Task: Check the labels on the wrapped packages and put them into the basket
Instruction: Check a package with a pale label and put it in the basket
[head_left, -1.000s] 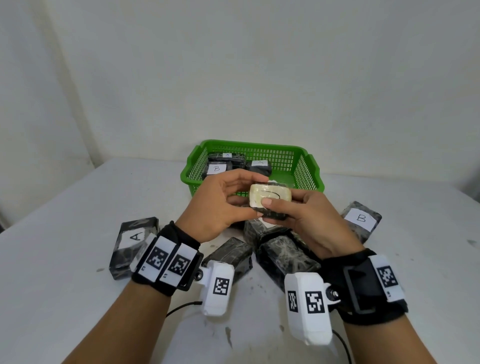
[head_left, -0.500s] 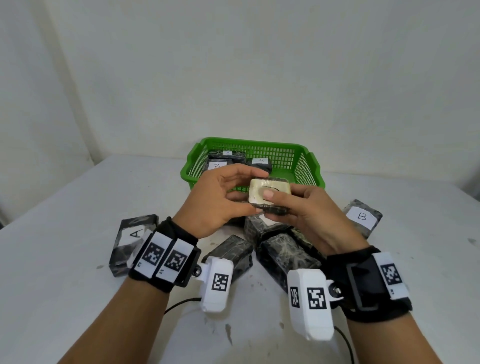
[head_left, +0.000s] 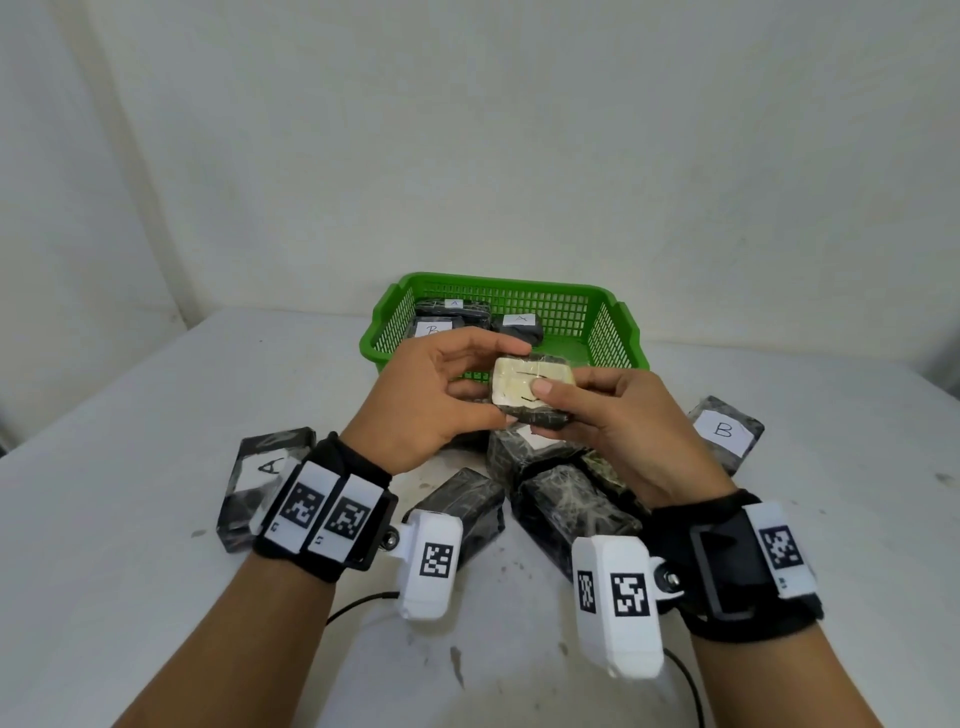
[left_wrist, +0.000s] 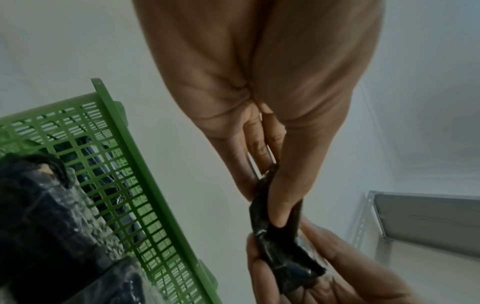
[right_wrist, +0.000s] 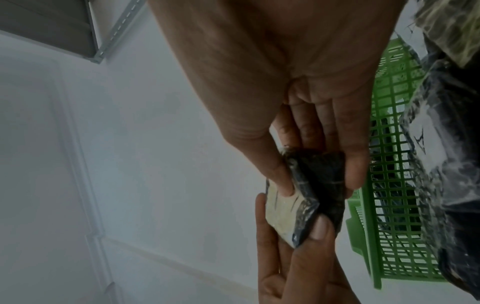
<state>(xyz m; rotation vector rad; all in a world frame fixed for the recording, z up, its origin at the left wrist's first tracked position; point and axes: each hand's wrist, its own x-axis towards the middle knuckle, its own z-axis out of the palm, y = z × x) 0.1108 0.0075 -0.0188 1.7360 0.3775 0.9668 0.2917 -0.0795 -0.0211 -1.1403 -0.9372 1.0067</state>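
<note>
Both hands hold one small wrapped package (head_left: 524, 389) above the table, just in front of the green basket (head_left: 613, 332). Its pale label faces up. My left hand (head_left: 447, 395) grips its left end (left_wrist: 275, 232). My right hand (head_left: 597, 415) pinches the right end, with the thumb lying on the label (right_wrist: 280, 207). The basket holds three labelled packages (head_left: 452, 312). Loose dark packages lie on the table: one marked A (head_left: 260, 478) at the left, one marked B (head_left: 724, 431) at the right, several under my hands (head_left: 561, 499).
The white table (head_left: 156, 395) runs to a white wall behind the basket. A thin black cable (head_left: 358, 605) trails between my forearms. A grey metal shelf (left_wrist: 426, 222) stands off to the side in the left wrist view.
The held package and both hands have drifted slightly toward the basket. The grip on it is unchanged.
</note>
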